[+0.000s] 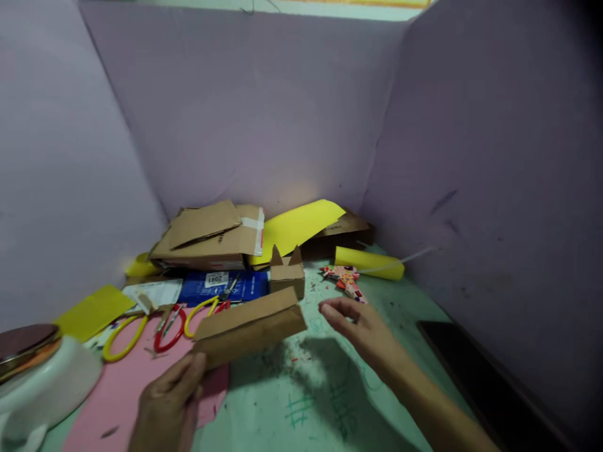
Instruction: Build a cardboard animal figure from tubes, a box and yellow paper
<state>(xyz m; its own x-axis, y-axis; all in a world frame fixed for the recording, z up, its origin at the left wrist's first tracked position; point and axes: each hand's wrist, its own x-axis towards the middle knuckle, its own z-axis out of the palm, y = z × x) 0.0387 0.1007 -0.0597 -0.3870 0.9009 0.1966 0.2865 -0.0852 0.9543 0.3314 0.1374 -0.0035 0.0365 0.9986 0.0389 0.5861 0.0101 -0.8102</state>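
Note:
My left hand (172,395) grips the near left end of a long folded cardboard strip (252,329), which is held tilted above the table. My right hand (351,323) hovers just off the strip's far right end, its fingers loosely bent and apart, with nothing seen in them. Behind the strip stands a small cardboard box with two pointed ears (287,276). A flower-patterned glue gun (343,279) lies beyond my right hand, with a clear stick (417,255) reaching out to its right.
Yellow-handled scissors (125,339) and red-handled scissors (169,329) lie over pink sheets (117,395) at the left. A white jar (70,376) stands at the left edge. Flattened cardboard (207,245) and yellow paper (301,227) lie along the back. A dark slab (471,376) borders the right.

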